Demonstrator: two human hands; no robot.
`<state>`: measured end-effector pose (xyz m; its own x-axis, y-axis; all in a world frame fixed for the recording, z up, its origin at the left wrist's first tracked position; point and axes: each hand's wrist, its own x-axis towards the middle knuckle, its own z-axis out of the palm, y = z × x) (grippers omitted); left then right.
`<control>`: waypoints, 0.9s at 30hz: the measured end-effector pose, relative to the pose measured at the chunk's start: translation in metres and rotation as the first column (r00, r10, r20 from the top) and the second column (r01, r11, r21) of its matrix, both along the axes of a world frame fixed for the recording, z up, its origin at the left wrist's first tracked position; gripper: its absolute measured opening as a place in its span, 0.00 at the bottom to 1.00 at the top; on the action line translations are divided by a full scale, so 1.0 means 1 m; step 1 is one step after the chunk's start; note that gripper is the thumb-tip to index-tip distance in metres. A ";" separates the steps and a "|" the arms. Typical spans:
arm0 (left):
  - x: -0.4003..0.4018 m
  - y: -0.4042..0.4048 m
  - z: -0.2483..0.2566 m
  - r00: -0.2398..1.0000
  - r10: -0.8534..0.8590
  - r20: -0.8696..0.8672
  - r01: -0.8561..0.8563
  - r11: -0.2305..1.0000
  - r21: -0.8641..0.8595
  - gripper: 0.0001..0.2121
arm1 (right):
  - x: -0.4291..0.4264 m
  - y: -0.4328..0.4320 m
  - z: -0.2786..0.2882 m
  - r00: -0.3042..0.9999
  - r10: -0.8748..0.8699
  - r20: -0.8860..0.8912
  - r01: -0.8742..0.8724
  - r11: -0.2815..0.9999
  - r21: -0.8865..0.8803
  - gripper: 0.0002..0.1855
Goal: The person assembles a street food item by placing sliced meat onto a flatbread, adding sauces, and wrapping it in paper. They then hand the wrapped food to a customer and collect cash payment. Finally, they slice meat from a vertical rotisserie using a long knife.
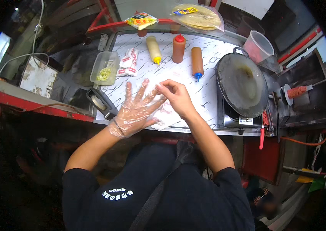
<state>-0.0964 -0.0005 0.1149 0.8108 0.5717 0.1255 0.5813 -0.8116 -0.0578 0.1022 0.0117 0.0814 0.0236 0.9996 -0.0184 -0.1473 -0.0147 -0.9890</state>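
Note:
A clear plastic glove [131, 115] covers my left hand [138, 108], whose fingers are spread and hold nothing. With thumb and fingertips, my bare right hand [174, 96] pinches the glove film near the left fingertips. Beneath both hands lie printed paper wrappers [168, 111] on the marble-patterned counter [206, 115]. A black tape dispenser [100, 102] stands beside my left hand. Beyond the hands are a yellow-capped squeeze bottle [153, 49], a red-capped squeeze bottle [179, 49] and a blue-capped squeeze bottle [197, 62].
At left are a plastic tub [103, 69] with shredded greens and printed packets [128, 63]. A round black griddle [243, 83] covers the stove at right, near a red-handled knife [262, 138] and meat on a spit [297, 92]. Bagged flatbreads [200, 18] lie on the back shelf.

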 end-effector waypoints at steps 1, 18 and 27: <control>0.001 0.000 0.003 1.000 -0.012 -0.006 0.012 1.000 0.014 0.37 | 0.002 0.008 0.001 0.993 0.087 0.081 -0.084 0.996 -0.043 0.10; 0.044 -0.016 0.002 0.995 -0.103 -0.001 0.103 0.994 0.023 0.33 | 0.044 0.030 0.037 0.871 0.064 0.487 -0.191 0.958 0.214 0.15; 0.057 -0.003 0.016 0.749 0.232 0.620 -0.044 0.952 -0.304 0.25 | 0.061 -0.038 0.029 0.921 0.352 0.170 -0.367 0.927 0.070 0.10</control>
